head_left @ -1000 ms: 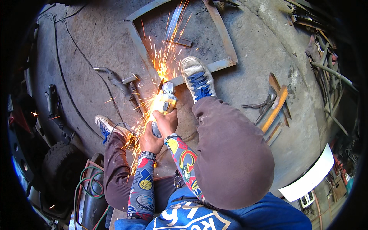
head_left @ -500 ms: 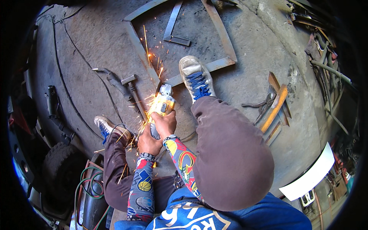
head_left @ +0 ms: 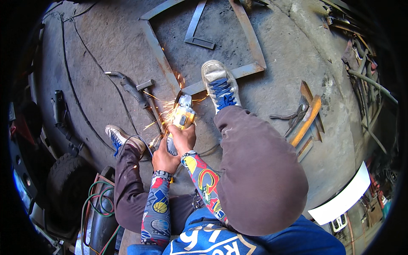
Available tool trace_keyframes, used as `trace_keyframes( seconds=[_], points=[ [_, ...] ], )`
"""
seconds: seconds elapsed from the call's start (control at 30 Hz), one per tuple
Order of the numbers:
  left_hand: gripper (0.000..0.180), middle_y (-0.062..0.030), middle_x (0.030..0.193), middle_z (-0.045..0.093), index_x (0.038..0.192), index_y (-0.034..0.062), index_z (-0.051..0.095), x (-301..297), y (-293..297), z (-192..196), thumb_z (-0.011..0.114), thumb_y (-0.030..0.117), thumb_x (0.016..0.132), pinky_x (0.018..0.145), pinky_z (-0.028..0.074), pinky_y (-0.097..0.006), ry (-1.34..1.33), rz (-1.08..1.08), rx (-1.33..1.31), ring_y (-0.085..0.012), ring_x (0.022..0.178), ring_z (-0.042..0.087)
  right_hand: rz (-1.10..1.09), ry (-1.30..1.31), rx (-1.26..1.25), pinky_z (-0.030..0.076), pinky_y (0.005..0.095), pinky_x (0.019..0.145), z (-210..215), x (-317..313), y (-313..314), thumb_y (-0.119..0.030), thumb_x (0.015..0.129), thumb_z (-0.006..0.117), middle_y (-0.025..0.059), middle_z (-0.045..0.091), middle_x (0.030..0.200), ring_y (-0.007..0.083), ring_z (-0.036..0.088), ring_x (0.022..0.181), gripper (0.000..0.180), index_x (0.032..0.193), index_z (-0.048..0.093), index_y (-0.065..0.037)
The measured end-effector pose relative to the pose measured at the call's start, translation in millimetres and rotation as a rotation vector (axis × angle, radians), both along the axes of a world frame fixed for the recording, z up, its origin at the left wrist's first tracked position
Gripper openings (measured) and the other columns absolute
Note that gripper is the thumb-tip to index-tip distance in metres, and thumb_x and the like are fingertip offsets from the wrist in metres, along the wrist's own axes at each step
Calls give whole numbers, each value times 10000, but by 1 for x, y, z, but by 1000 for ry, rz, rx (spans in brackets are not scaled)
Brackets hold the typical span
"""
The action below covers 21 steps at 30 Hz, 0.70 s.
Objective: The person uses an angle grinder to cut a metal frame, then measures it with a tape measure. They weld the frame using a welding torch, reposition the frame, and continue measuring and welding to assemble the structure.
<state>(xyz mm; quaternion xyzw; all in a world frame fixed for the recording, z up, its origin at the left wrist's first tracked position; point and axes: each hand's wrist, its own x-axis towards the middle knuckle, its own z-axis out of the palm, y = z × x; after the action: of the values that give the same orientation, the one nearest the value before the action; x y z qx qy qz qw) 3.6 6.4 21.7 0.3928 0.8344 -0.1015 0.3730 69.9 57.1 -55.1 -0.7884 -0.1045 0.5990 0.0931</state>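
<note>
Fingers of two hands grip one grinder; one hammer near.

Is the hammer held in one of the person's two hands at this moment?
No, the hammer lies on the floor, while the left hand and the right hand both hold the yellow grinder.

Qty: 1 grey steel-bar frame; inside, 1 L-shaped metal pc.; nr. side, 1 yellow-grey grinder, 1 T-shaped metal hammer, 2 bare hands.

Hammer left of grinder, frame ahead, square inside frame
</note>
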Motion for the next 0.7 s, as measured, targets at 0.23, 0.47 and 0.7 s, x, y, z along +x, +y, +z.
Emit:
trace_keyframes(
  seconds=[0.23, 0.47, 0.7],
  points=[
    [814, -307, 998, 724, 1371, 40, 589, 4, 5, -3, 851, 437, 711, 848, 567, -528, -14, -12, 80, -466, 954, 716, -11, 11, 0, 549, 433, 936, 0, 2, 7, -326, 710, 829, 240, 717, 1139, 374, 718, 1039, 692, 1229, 569, 50],
    [841, -307, 1051, 723, 1388, 42, 585, 6, -7, 8, 873, 402, 685, 883, 569, -512, 4, 48, -31, -440, 998, 721, 37, 20, -82, 549, 473, 926, 7, 3, -6, -387, 684, 835, 262, 721, 1112, 425, 712, 1033, 716, 1204, 564, 24],
    [801, -278, 1050, 736, 1376, 56, 600, 1, -28, 19, 865, 384, 696, 890, 571, -504, 13, 56, -56, -437, 996, 721, 58, 15, -26, 557, 461, 918, 5, 5, -11, -373, 702, 838, 237, 727, 1102, 395, 718, 1017, 682, 1198, 570, 10]
  ],
)
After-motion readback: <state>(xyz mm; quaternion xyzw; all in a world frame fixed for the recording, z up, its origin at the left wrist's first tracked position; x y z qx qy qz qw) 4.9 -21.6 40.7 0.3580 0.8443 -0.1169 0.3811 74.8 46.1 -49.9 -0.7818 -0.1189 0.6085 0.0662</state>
